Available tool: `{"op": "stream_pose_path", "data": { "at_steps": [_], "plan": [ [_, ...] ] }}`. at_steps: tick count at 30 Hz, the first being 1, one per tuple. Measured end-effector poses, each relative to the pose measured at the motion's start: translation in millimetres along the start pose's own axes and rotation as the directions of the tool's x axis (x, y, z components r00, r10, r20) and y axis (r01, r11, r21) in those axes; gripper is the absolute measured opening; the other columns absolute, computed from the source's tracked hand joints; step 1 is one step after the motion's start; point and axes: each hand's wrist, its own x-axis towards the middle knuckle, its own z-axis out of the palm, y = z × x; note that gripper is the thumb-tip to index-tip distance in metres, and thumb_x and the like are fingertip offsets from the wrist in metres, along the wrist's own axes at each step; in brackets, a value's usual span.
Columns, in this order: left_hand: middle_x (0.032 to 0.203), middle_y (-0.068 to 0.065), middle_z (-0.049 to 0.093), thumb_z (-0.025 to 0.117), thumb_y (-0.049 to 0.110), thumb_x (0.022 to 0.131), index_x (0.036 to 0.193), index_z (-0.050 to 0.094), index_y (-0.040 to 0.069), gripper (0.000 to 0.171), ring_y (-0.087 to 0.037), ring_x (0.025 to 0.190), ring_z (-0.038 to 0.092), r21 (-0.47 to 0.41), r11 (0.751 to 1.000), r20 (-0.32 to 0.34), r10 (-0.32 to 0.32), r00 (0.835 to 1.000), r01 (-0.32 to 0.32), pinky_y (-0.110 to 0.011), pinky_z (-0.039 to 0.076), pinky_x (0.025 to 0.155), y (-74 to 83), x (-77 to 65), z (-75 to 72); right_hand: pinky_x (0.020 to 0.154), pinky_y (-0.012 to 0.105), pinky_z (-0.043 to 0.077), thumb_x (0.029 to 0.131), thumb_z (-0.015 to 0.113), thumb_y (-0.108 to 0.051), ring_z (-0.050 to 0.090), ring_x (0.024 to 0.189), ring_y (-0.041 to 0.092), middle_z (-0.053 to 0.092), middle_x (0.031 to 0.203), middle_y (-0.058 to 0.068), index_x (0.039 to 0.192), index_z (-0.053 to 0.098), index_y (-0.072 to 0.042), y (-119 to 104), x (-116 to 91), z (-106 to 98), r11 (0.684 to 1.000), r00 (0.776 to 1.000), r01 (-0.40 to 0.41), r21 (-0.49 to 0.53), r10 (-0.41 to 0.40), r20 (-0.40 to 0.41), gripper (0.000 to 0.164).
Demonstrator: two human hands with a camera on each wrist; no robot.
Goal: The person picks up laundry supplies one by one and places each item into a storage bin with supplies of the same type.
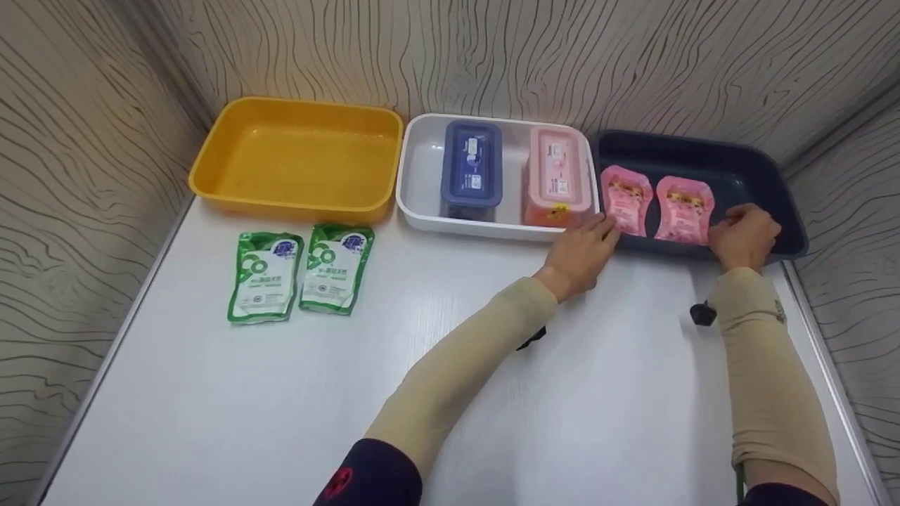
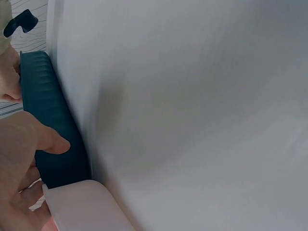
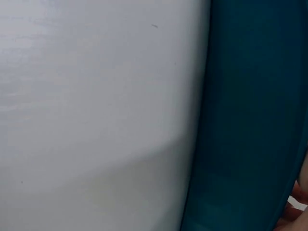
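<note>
Two pink pouches lie side by side in the dark blue tray (image 1: 756,183), the left pouch (image 1: 626,202) and the right pouch (image 1: 683,211) both leaning toward its near wall. My left hand (image 1: 578,254) reaches over the corner where the white and dark trays meet, fingertips right at the left pouch's lower edge. In the left wrist view its thumb (image 2: 57,144) stands apart from the fingers, outside the dark tray's wall. With curled fingers, my right hand (image 1: 747,239) pinches the right pouch's lower right edge over the near rim. Only bits of its fingers (image 3: 301,192) appear in the right wrist view.
The white tray (image 1: 425,169) holds a blue lidded box (image 1: 472,169) and a pink lidded box (image 1: 559,172). Left of it stands a yellow tray (image 1: 295,158). Two green-and-white pouches (image 1: 266,277) lie on the white table (image 1: 281,407) before it. Patterned panels (image 1: 492,63) enclose the table.
</note>
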Motion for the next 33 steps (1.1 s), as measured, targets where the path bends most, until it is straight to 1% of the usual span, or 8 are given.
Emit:
{"op": "stream_pose_path", "data": {
  "at_steps": [10, 15, 21, 24, 27, 29, 31, 33],
  "plan": [
    [0.179, 0.005, 0.024, 0.058, 0.038, 0.109, 0.172, 0.023, 0.021, 0.074, -0.013, 0.165, 0.023, -0.012, 1.000, -0.039, 0.012, 0.999, -0.012, -0.031, 0.016, 0.134, 4.2, -1.9, 1.4, 0.081, 0.034, 0.047, 0.101, 0.048, -0.009, 0.060, 0.109, 0.035, 0.065, 0.129, 0.027, 0.138, 0.065, 0.006, 4, 0, -2, 1.000, 0.999, 0.021, -0.013, -0.021, -0.043, 0.043],
    [0.179, 0.005, 0.020, 0.058, 0.039, 0.109, 0.172, 0.020, 0.021, 0.076, -0.014, 0.165, 0.020, -0.011, 1.000, -0.027, 0.011, 1.000, -0.012, -0.033, 0.012, 0.134, 4.7, -3.1, 1.6, 0.079, 0.030, 0.045, 0.101, 0.049, -0.009, 0.057, 0.104, 0.027, 0.064, 0.124, 0.022, 0.137, 0.066, 0.004, 6, -1, -3, 0.999, 0.998, 0.041, -0.003, -0.041, -0.041, 0.041],
    [0.181, 0.005, 0.012, 0.059, 0.040, 0.108, 0.173, 0.013, 0.022, 0.082, -0.014, 0.167, 0.012, -0.023, 1.000, 0.008, 0.007, 1.000, -0.007, -0.035, 0.007, 0.135, 3.0, -4.5, 1.6, 0.079, 0.024, 0.044, 0.102, 0.052, -0.013, 0.053, 0.094, 0.013, 0.064, 0.116, 0.014, 0.132, 0.068, 0.001, 6, -4, -2, 0.991, 0.990, 0.137, 0.006, -0.137, -0.026, 0.037],
    [0.181, 0.006, 0.008, 0.060, 0.040, 0.107, 0.173, 0.010, 0.022, 0.085, -0.015, 0.168, 0.006, -0.077, 0.997, 0.011, 0.009, 1.000, -0.009, -0.035, 0.004, 0.136, 0.7, -5.6, 2.0, 0.079, 0.022, 0.043, 0.103, 0.053, -0.015, 0.053, 0.092, 0.010, 0.065, 0.115, 0.013, 0.131, 0.069, 0.000, 1, -5, -3, 0.985, 0.985, 0.173, 0.021, -0.172, -0.034, 0.036],
    [0.181, 0.006, 0.006, 0.060, 0.037, 0.107, 0.173, 0.010, 0.023, 0.084, -0.015, 0.168, 0.002, -0.185, 0.982, -0.001, 0.026, 1.000, -0.026, -0.034, -0.001, 0.135, -4.3, -9.7, 2.2, 0.084, 0.023, 0.043, 0.107, 0.053, -0.020, 0.054, 0.102, 0.015, 0.065, 0.124, 0.016, 0.137, 0.066, -0.001, -7, -10, -4, 0.976, 0.976, 0.216, 0.035, -0.217, 0.019, 0.038],
    [0.181, 0.007, 0.007, 0.060, 0.034, 0.108, 0.173, 0.016, 0.024, 0.079, -0.014, 0.168, 0.002, -0.268, 0.962, -0.013, 0.039, 0.999, -0.041, -0.033, -0.002, 0.135, -9.4, -14.5, 1.7, 0.088, 0.027, 0.044, 0.109, 0.052, -0.022, 0.054, 0.111, 0.023, 0.063, 0.131, 0.019, 0.141, 0.064, -0.002, -15, -14, -5, 0.965, 0.963, 0.257, 0.049, -0.260, 0.065, 0.040],
    [0.181, 0.008, 0.011, 0.061, 0.032, 0.107, 0.172, 0.024, 0.025, 0.075, -0.014, 0.168, 0.006, -0.348, 0.935, -0.031, 0.053, 0.998, -0.060, -0.032, 0.000, 0.135, -15.5, -21.3, 0.3, 0.092, 0.030, 0.044, 0.111, 0.050, -0.024, 0.051, 0.118, 0.029, 0.060, 0.137, 0.021, 0.144, 0.061, -0.002, -24, -20, -5, 0.951, 0.945, 0.303, 0.059, -0.308, 0.106, 0.041],
    [0.179, 0.008, 0.019, 0.063, 0.033, 0.106, 0.169, 0.033, 0.025, 0.070, -0.013, 0.166, 0.013, -0.400, 0.912, -0.055, 0.074, 0.996, -0.090, -0.033, 0.008, 0.136, -21.5, -29.4, -1.4, 0.094, 0.032, 0.044, 0.111, 0.051, -0.023, 0.052, 0.120, 0.032, 0.061, 0.136, 0.022, 0.142, 0.062, -0.001, -34, -27, -5, 0.933, 0.930, 0.351, 0.076, -0.357, 0.090, 0.040]
  ]
}}
